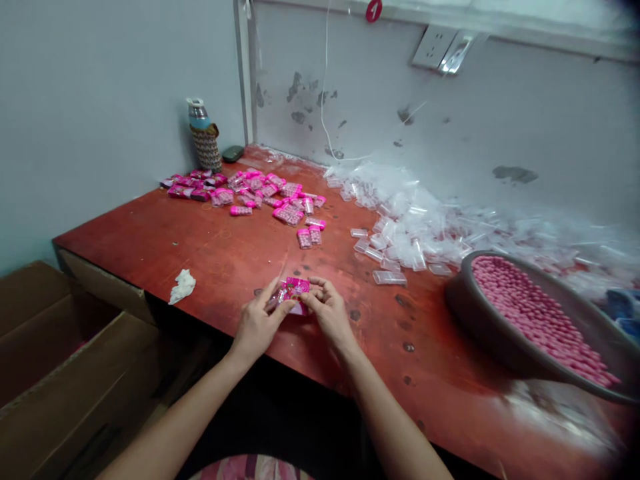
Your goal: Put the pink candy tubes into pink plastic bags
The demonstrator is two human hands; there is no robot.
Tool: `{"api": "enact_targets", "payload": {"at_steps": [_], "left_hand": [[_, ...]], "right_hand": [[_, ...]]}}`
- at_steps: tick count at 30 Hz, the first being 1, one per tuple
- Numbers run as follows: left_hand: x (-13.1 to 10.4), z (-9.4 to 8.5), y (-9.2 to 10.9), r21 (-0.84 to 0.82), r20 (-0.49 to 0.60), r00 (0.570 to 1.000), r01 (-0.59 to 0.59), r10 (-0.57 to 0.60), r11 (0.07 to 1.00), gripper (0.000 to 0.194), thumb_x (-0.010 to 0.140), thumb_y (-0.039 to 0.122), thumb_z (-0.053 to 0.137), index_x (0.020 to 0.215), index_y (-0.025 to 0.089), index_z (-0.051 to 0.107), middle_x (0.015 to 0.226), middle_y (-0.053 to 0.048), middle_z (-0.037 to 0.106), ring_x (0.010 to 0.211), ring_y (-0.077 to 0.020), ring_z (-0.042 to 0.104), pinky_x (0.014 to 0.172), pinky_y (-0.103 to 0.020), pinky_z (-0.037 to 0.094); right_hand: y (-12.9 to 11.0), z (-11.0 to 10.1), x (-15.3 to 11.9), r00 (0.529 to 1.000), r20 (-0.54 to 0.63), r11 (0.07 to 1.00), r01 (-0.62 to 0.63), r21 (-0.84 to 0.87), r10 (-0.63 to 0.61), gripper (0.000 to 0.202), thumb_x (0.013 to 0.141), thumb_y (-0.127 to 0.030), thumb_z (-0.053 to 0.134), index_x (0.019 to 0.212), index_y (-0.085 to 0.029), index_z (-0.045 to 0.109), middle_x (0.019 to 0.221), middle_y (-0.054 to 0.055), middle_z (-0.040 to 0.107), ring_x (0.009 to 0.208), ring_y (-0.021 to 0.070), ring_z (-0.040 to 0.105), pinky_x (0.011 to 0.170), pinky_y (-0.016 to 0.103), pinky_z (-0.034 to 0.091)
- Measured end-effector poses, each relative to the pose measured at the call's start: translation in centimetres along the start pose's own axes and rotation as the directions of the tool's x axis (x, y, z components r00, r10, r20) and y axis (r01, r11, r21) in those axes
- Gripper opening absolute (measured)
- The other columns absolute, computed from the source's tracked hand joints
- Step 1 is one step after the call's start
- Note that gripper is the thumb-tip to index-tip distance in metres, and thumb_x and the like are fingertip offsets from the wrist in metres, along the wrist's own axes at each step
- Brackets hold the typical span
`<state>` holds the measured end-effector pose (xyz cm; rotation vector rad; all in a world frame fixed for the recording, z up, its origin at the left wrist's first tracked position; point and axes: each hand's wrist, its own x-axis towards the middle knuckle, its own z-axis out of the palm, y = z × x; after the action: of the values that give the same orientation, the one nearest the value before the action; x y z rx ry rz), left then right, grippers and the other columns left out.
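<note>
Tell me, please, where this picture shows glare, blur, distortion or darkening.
Head view: glints on the clear plastic containers and the shiny switch plate; head view: clear plastic at lower right badly smeared, basin apparently stretched toward the right edge; head view: upper right corner darkened; head view: pink packet between the hands fairly clear, its print too small to read.

Light: cool, moderate. Glare: tubes [417, 230], switch plate [456, 53]. Sheen: bench [240, 257]. Deep shadow: beneath bench. Packet [297, 286] print: soft, illegible. Blur: bag [557, 413], lower right. Distortion: basin [473, 313] stretched; right corners darkened.
</note>
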<state>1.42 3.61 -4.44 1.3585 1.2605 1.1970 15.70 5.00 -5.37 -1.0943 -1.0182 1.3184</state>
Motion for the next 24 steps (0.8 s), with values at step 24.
{"api": "enact_targets", "payload": {"at_steps": [24], "left_hand": [[2.5, -1.9, -0.3, -0.747, 0.121, 0.826, 0.442, -0.551, 0.498, 0.012, 0.069, 0.020, 0.064, 0.072, 0.009, 0.060, 0.062, -0.006, 0.063, 0.050, -0.0117, 0.059, 0.045, -0.020, 0.050]], "right_hand": [[-3.1, 1.1, 14.0, 0.999, -0.002, 0.216, 0.007, -0.976, -0.042, 0.020, 0.083, -0.023, 0.043, 0.085, -0.010, 0.058, 0.092, 0.020, 0.061, 0.093, 0.0296, 0.057, 0.077, 0.039, 0.041]]}}
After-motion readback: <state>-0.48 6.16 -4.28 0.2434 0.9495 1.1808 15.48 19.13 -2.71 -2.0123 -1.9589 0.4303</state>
